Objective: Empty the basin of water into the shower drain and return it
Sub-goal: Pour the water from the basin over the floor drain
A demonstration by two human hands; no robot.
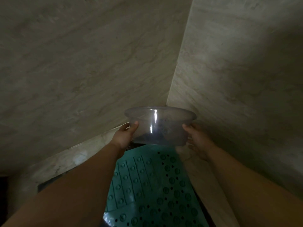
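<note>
Under the hands lies a green mat (154, 185) with bumps and holes. The left hand (125, 135) and the right hand (197, 142) each grip one side of the basin (159, 126), thumbs curled up near the rim. The basin sits between them, held up in the air in the corner of the walls (82, 63). It is clear plastic, so it looks light and stiff, but likely wet and slippery. Holding it on two sides under the rim seems best. I cannot tell if water is left inside.
</note>
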